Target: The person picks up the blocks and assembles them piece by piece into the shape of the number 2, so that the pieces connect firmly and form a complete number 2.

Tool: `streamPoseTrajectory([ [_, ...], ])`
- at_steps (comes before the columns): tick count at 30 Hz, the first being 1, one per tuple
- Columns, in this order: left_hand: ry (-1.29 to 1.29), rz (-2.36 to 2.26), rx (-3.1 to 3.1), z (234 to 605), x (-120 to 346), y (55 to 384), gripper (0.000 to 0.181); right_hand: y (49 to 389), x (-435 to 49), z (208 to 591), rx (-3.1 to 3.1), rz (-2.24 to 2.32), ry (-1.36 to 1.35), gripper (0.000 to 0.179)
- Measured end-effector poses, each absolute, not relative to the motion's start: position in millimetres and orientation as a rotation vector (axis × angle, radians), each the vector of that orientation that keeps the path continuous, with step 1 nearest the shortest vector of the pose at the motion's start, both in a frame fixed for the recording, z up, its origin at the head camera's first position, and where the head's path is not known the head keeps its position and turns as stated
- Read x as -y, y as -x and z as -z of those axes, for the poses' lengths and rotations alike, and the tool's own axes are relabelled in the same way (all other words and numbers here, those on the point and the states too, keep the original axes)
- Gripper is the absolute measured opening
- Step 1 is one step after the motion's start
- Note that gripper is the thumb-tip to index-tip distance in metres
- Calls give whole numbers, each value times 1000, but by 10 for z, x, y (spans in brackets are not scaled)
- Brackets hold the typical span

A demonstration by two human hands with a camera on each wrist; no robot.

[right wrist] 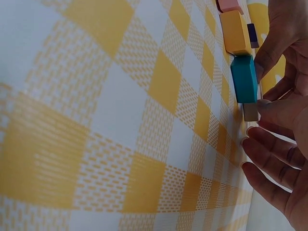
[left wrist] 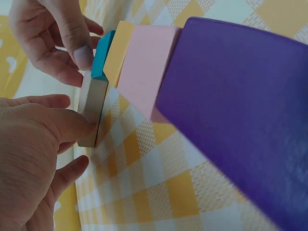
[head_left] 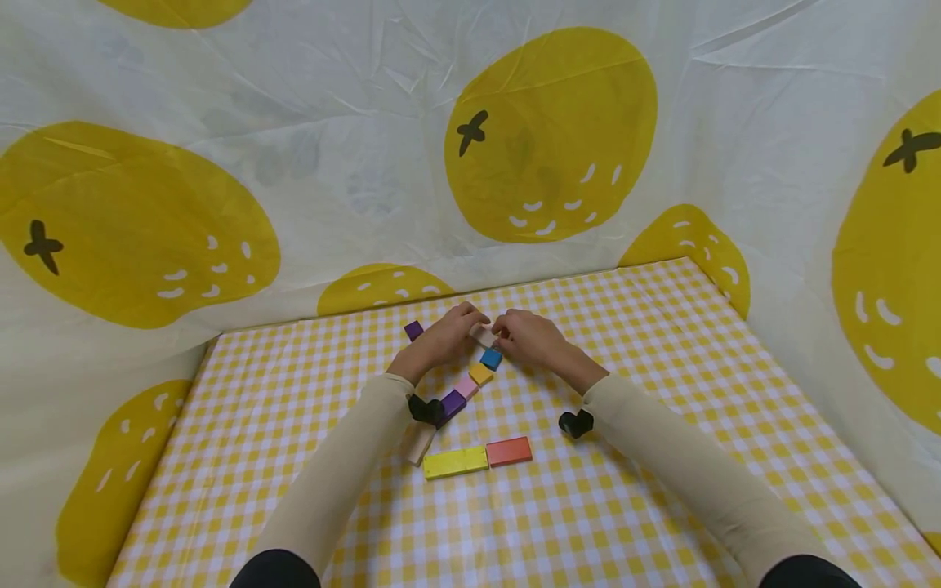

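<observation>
Both hands meet at a plain wooden block at the far end of a slanting row of blocks. My left hand pinches one end of it, with the thumb flat on its face in the left wrist view. From the other side my right hand holds it near the blue block, thumb against the wood. The blue block stands right beside the plain one. An orange-yellow block, a pink block and a purple block continue the row toward me.
Another plain wooden block lies partly behind the left sleeve. Nearer me are a yellow block and a red block, end to end. A second purple block sits left of the left hand. A fruit-print cloth hangs behind the checked tabletop.
</observation>
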State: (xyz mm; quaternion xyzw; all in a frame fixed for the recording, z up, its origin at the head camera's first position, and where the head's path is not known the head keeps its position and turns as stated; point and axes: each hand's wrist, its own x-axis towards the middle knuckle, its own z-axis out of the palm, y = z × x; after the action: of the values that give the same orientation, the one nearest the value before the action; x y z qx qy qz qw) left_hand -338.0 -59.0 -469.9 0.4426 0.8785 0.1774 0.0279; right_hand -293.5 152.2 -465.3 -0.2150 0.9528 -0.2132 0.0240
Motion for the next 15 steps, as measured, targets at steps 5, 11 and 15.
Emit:
streamPoseTrajectory([
  [5, -1174, -604, -2725, 4517, 743, 3432, 44, 2949, -1512, 4661, -2947, 665, 643, 28],
  [11, -1096, -642, -2777, 4390, 1046, 3494, 47, 2953, -1498, 4646, -2926, 684, 629, 30],
  [15, -1032, -667, -2778, 4411, 1235, 3482, 47, 2962, -1482, 4636, -2911, 697, 643, 32],
])
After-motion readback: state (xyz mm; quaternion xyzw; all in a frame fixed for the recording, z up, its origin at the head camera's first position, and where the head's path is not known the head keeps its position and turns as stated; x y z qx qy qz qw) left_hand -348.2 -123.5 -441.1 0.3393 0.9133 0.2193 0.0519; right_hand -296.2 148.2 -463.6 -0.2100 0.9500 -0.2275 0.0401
